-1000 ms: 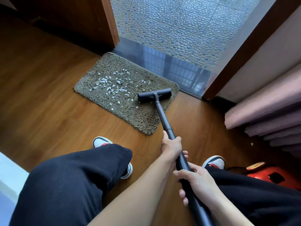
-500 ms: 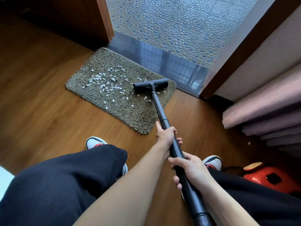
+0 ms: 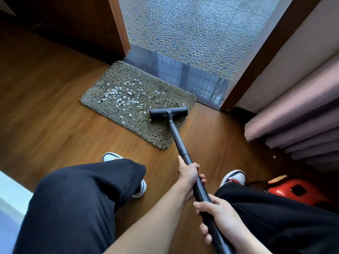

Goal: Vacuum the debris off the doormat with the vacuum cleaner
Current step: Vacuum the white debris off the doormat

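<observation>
A shaggy olive doormat lies on the wood floor before the doorway. White debris flakes are scattered over its left and middle part. The black vacuum head rests on the mat's right side, near its front edge. A black wand runs back from the head toward me. My left hand grips the wand higher up. My right hand grips it lower, close to my body. The red vacuum body sits on the floor at the right.
A dark wooden door stands open at the left of the doorway, with a glossy threshold and pebble floor beyond. Pink curtain folds hang at the right. My knees and shoes are in the foreground.
The vacuum head has been pulled back toward me across the mat's right side, after a push forward half a second ago. Both hands keep their grip on the wand.
</observation>
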Demonstrator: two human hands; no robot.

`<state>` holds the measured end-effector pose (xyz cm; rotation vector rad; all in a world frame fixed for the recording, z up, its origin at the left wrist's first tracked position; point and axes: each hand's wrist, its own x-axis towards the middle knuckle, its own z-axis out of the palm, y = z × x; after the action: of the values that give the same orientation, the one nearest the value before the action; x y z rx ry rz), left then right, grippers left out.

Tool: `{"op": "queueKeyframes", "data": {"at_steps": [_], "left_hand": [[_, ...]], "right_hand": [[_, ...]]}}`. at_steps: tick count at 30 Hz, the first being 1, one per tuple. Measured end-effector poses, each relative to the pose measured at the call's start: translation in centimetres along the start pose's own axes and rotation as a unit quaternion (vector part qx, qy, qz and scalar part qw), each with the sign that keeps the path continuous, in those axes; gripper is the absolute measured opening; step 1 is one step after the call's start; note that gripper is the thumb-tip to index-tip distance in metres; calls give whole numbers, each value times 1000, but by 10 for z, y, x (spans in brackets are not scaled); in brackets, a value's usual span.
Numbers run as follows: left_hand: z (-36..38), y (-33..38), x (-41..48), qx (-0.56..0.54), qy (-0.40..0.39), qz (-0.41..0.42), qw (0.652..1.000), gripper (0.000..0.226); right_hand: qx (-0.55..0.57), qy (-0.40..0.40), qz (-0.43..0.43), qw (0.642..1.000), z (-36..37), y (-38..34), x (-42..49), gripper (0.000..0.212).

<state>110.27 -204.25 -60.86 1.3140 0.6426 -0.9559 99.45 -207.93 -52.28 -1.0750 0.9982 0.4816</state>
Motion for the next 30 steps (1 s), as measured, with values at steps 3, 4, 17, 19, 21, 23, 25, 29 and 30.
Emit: {"op": "queueKeyframes", "data": {"at_steps": [3,4,17,19,21,23,25,29,30], "left_hand": [[-6,-9,-13,1,3,-6,1000,78],[-8,-12,-17,3,3,-6,1000,78],[-9,-14,-42,-4,-3,-22,1000,78],[-9,-9,-39,-5,-3,-26,1000,78],[-9,-3,-36,-6,-5,-23,1000,78],[-8,4,-32,-6,-6,-20,1000,78],[-8,11,-27,-9,-5,-18,1000,76],[-12,26,-9,8,9,-7,1000,75],[-13,30,-5,9,13,-4,1000,75]], "right_hand": [[-4,-2,9,1000,2,9,-13,13],[-4,-4,12,1000,2,12,-17,12],[-56,-32,34,997,4,5,-44,13],[-61,-31,35,997,3,2,-40,14],[-67,-30,24,997,4,-1,-35,15],[-60,-27,13,998,6,-4,-28,15],[-47,-26,4,999,9,-8,-22,15],[-43,-29,-18,998,17,-17,-4,13],[-44,-28,-22,998,19,-19,1,17]]}}
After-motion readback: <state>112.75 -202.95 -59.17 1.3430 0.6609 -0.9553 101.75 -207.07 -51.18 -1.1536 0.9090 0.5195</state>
